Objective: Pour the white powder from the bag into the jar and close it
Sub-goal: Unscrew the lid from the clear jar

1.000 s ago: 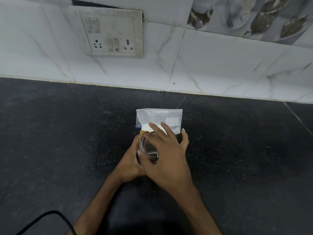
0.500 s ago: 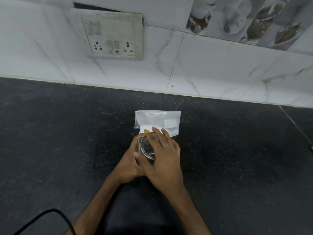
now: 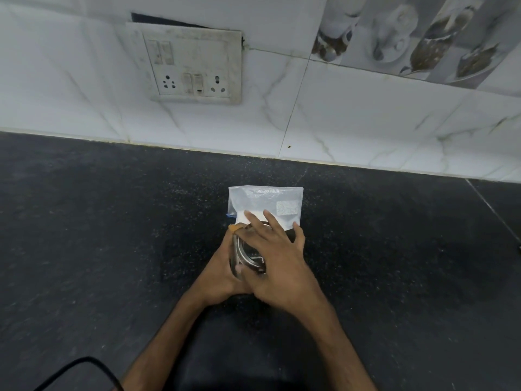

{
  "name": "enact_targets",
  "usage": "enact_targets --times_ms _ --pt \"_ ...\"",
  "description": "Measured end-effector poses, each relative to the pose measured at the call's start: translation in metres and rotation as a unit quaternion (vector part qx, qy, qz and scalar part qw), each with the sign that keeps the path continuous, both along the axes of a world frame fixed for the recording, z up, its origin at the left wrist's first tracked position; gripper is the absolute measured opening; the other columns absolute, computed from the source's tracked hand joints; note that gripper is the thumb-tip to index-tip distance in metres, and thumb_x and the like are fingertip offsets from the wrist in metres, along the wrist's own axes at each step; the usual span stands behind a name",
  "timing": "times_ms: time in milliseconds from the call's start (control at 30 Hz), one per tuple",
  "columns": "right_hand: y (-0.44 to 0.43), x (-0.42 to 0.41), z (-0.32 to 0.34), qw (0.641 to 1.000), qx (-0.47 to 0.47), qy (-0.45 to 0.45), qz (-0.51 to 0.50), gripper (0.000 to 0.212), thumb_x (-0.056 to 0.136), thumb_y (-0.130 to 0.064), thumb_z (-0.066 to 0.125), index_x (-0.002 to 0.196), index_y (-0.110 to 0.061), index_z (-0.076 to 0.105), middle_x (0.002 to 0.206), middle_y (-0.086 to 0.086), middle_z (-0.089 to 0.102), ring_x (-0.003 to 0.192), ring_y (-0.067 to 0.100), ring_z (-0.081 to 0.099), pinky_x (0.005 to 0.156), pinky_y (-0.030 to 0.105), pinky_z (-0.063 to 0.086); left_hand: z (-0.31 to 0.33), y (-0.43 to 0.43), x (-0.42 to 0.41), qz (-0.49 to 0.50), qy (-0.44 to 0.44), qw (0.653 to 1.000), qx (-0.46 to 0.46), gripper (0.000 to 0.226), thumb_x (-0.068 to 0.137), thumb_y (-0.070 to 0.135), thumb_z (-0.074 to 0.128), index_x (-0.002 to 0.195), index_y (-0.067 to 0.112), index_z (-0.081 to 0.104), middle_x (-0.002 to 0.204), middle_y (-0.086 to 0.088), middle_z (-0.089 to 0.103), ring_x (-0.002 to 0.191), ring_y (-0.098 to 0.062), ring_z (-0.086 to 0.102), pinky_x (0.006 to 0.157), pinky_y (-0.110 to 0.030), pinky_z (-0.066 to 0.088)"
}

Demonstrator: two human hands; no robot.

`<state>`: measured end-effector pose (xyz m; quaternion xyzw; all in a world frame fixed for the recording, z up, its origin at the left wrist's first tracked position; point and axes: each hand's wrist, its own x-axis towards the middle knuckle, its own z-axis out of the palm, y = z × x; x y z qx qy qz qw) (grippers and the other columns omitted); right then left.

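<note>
A clear plastic bag (image 3: 265,201) with white powder in its lower part lies on the black counter (image 3: 112,235), just behind my hands. In front of it stands a glass jar (image 3: 248,255) with a metal clasp lid and an orange seal tab at its far left rim. My left hand (image 3: 222,275) wraps the jar's left side. My right hand (image 3: 279,261) lies over the jar's top and right side, fingers spread toward the bag. Most of the jar is hidden under my hands.
A tiled wall with a switch and socket panel (image 3: 191,66) rises behind the counter. A black cable (image 3: 81,368) curves along the near left edge. A seam in the counter (image 3: 490,210) runs at the far right.
My right hand has shifted slightly over the jar's lid, fingers spreading a little. The jar and bag stay in place; the view has drifted slightly.
</note>
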<state>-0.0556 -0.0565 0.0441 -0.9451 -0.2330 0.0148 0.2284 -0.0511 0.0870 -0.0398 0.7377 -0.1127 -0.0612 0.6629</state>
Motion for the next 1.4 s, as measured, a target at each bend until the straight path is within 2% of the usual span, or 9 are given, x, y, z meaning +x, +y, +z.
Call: enact_targets --times_ms 233,367,533,767,900,1067,1200,1300,1400 --pt "0.003 -0.011 0.002 0.99 0.056 -0.045 -0.119 0.064 0.087 -0.062 0.049 0.14 -0.027 0.054 0.152 -0.006 0.049 0.144 0.009 0.039 0.118 0.04 0.032 0.022 0.006 -0.003 0.041 -0.08 0.991 0.102 0.122 0.059 0.036 0.091 0.154 0.025 0.016 0.156 0.016 0.032 0.143 -0.006 0.034 0.116 -0.035 0.032" --pt "-0.003 -0.005 0.013 1.0 0.003 0.003 -0.027 0.059 0.088 -0.037 0.059 0.145 -0.033 0.047 0.16 -0.014 0.035 0.152 0.005 0.019 0.126 0.046 0.009 0.026 -0.004 -0.001 0.075 -0.143 0.969 0.189 0.084 0.072 0.046 0.069 0.146 0.026 0.036 0.148 0.019 0.044 0.14 -0.002 0.038 0.118 -0.048 0.028" --pt "0.0 -0.001 0.015 0.997 0.013 0.002 -0.076 0.073 0.086 -0.064 0.056 0.15 -0.034 0.038 0.162 -0.011 0.03 0.151 0.007 0.021 0.124 0.043 0.017 0.008 -0.005 -0.004 0.082 -0.171 0.954 0.234 0.088 0.081 0.055 0.059 0.153 0.017 0.025 0.161 0.01 0.021 0.152 -0.011 0.014 0.124 -0.04 0.012" --pt "-0.007 0.006 0.018 0.999 -0.019 0.045 -0.003 0.077 0.086 -0.042 0.065 0.154 -0.04 0.028 0.166 -0.018 0.014 0.154 0.005 0.001 0.125 0.042 -0.005 0.018 -0.008 -0.003 0.071 -0.194 0.961 0.184 0.077 0.081 0.047 0.067 0.144 0.013 0.039 0.143 0.004 0.046 0.13 -0.009 0.044 0.108 -0.036 0.039" --pt "-0.003 0.003 0.01 0.997 0.046 -0.007 -0.066 0.069 0.086 -0.055 0.057 0.147 -0.027 0.045 0.155 -0.008 0.044 0.145 0.007 0.035 0.122 0.039 0.025 0.013 -0.007 -0.005 0.078 -0.18 0.964 0.181 0.094 0.075 0.05 0.074 0.15 0.019 0.026 0.147 0.015 0.035 0.138 -0.004 0.036 0.115 -0.033 0.032" --pt "-0.005 0.012 0.016 0.999 0.031 0.041 -0.009 0.075 0.073 -0.047 0.057 0.146 -0.034 0.045 0.158 -0.014 0.038 0.15 -0.001 0.02 0.126 0.04 0.006 0.018 -0.008 -0.006 0.083 -0.184 0.969 0.14 0.091 0.072 0.045 0.079 0.146 0.034 0.026 0.143 0.023 0.037 0.134 -0.005 0.043 0.11 -0.024 0.037" --pt "-0.002 0.006 0.008 0.993 0.079 -0.016 -0.082 0.066 0.082 -0.059 0.062 0.14 -0.029 0.052 0.146 -0.013 0.051 0.137 0.003 0.044 0.118 0.041 0.032 0.015 -0.008 -0.005 0.09 -0.191 0.964 0.159 0.093 0.072 0.045 0.08 0.147 0.022 0.03 0.142 0.017 0.04 0.133 -0.006 0.043 0.111 -0.033 0.039" --pt "0.0 0.004 -0.002 0.99 0.112 -0.019 -0.084 0.06 0.079 -0.05 0.057 0.134 -0.026 0.057 0.134 -0.013 0.058 0.128 0.004 0.05 0.111 0.044 0.039 0.014 -0.009 -0.005 0.098 -0.192 0.961 0.175 0.088 0.074 0.056 0.068 0.146 0.021 0.032 0.144 0.017 0.039 0.137 -0.002 0.037 0.119 -0.04 0.025" --pt "-0.008 0.008 0.005 0.995 0.076 0.014 -0.057 0.071 0.074 -0.049 0.058 0.142 -0.035 0.046 0.148 -0.019 0.047 0.147 0.001 0.028 0.124 0.044 0.011 0.009 -0.009 -0.007 0.097 -0.174 0.954 0.225 0.095 0.073 0.067 0.06 0.149 0.02 0.028 0.148 0.017 0.034 0.142 0.002 0.027 0.124 -0.048 0.002"
